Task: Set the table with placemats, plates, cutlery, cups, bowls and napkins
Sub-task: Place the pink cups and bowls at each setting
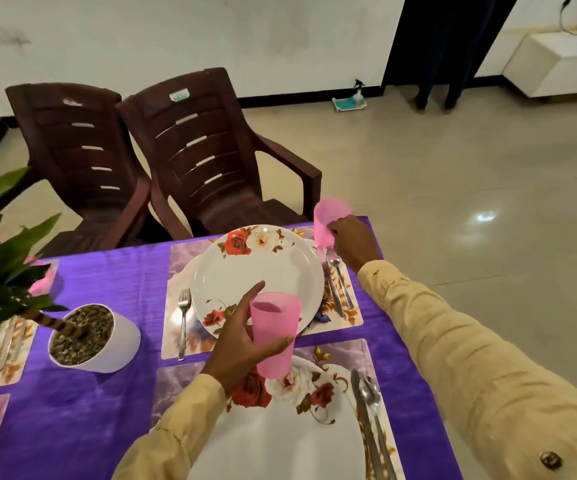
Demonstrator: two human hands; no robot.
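Observation:
My left hand [242, 336] grips a pink plastic cup [275, 332] upright in the air above the gap between two place settings. My right hand [354, 242] holds a second pink cup [327, 220] at the far right corner of the far placemat [176, 268], just beyond the spoon [340, 277] and knife [332, 289]. A floral white plate [256, 271] sits on that mat with a fork [183, 320] to its left. The near placemat [344, 353] carries another floral plate [280, 438] with a knife and spoon [370, 410] to its right.
A purple cloth [107, 289] covers the table. A white pot with a green plant [89, 336] stands at the left, by more placemats and pink items. Two brown plastic chairs [193, 150] stand beyond the far edge. A person's legs [436, 95] show at a dark doorway.

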